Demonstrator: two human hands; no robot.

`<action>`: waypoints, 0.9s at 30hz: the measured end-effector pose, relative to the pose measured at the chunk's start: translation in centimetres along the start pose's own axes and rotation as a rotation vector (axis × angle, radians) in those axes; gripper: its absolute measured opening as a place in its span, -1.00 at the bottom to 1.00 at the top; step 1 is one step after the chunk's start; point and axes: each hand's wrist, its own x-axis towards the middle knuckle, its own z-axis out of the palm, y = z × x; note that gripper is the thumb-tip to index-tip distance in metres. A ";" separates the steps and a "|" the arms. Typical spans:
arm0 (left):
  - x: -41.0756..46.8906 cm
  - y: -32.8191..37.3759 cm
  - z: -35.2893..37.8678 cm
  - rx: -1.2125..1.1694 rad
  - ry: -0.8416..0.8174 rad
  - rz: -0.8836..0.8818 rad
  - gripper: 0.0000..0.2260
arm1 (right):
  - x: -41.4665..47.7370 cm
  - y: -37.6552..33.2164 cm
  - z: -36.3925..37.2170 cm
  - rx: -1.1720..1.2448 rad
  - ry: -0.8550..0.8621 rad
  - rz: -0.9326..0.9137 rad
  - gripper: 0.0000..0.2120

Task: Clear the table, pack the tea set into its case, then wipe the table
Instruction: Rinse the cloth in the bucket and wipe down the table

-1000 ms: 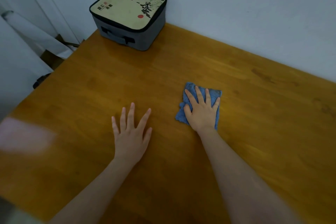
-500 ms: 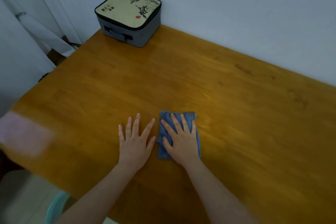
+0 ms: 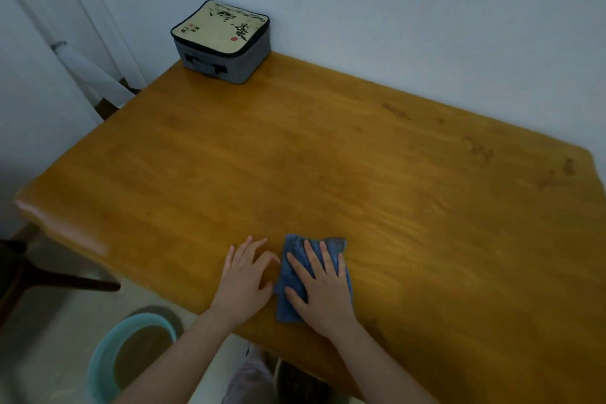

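- Blue and folded, the cloth (image 3: 296,275) lies flat on the wooden table (image 3: 360,180), close to the near edge and left of the middle of the tabletop.
- The right hand (image 3: 319,289) lies palm-down on top of the cloth, flat and with the fingers spread; it presses on the fabric rather than gripping it. The cloth shows past the fingertips at the far side and along the thumb side.
- The left hand (image 3: 244,282) rests on the bare wood just beside the cloth, also flat and unclenched, holding nothing. Its thumb side is near the cloth's left edge; whether it touches cannot be told.
- Both forearms come in from the bottom of the view, over the table's near edge.
- The tea set case (image 3: 223,41) sits zipped shut in the far left corner of the table, near the wall (image 3: 393,10). It has grey sides, a dark handle on the front and a beige lid printed with black ink-style brushwork and a small red mark.
- The case and the cloth are well apart, with only bare wood between them.
- On the floor below the near left edge stands a light blue round bin (image 3: 128,354), seen from above.
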 end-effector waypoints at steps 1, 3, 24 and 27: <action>-0.6 -0.1 0.0 0.001 -0.021 0.023 -0.75 | -0.5 0.2 -0.1 0.010 -0.008 -0.010 -0.40; -1.6 -0.2 0.0 0.014 -0.065 0.048 -0.73 | -1.5 0.8 -0.6 0.030 -0.055 -0.051 -0.35; -0.5 0.4 -0.4 0.051 0.106 0.115 -0.81 | -2.5 0.5 -4.5 0.483 0.146 0.158 -0.81; 0.5 1.0 -0.5 -0.005 0.077 0.084 -0.74 | -1.2 1.4 -6.9 0.742 0.085 0.278 -0.82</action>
